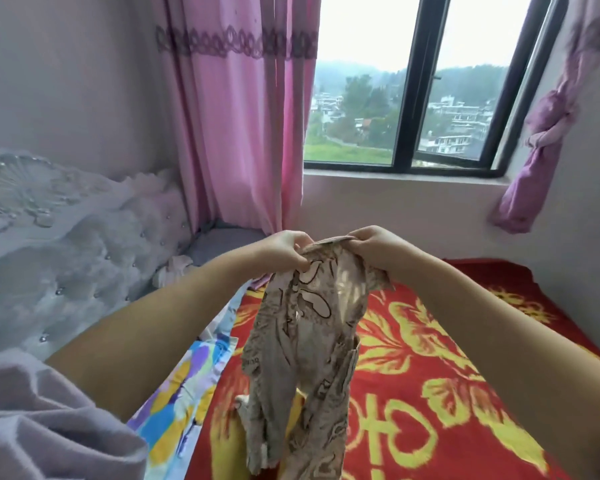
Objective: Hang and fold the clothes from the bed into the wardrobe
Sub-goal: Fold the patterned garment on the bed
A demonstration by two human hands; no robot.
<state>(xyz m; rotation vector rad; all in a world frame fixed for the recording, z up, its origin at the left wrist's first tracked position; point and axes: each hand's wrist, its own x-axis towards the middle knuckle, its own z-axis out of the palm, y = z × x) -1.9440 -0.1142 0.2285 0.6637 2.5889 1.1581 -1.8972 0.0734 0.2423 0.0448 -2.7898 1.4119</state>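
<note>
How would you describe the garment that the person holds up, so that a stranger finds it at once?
Start at the bed with the red and yellow floral blanket. Above it, the left hand and right hand pinch the top edge of a beige printed garment, which hangs down. Its dull brown cartoon pattern sets it apart from the bright blanket and the blue-yellow sheet.

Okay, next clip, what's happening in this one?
A person stands at a bed, holding up a beige patterned garment by its top edge. The left hand and right hand each pinch that edge close together, and the cloth hangs down loose over the red and yellow blanket. It is neither folded nor on a hanger yet. No wardrobe is in view.
</note>
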